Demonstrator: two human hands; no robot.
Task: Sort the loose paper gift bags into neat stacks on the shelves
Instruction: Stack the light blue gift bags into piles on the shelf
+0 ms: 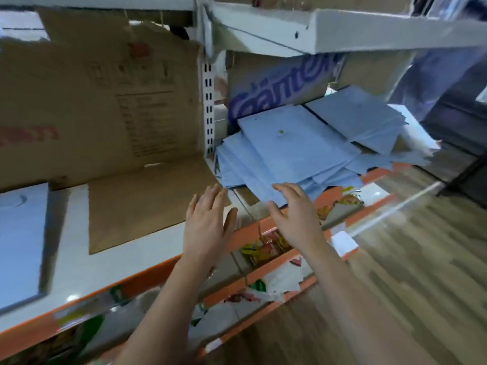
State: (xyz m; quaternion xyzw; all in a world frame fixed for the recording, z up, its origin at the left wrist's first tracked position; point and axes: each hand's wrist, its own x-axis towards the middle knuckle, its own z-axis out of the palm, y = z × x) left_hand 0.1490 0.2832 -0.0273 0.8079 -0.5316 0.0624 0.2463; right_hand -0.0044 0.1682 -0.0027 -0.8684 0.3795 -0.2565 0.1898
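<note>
Shelving carries a loose, fanned pile of blue gift bags. Flattened cardboard lies left of the pile. At the pile's near edge, the right hand hovers spread wide and empty. The left hand, equally wide, is just left of that edge.

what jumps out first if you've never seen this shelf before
The messy heap of light blue paper bags on the right part of the shelf, fanned out at odd angles. Just in front of it, the left hand and right hand reach in with fingers spread, holding nothing. To the left lies a flat brown cardboard sheet, and at the far left a tidier blue stack.
</note>
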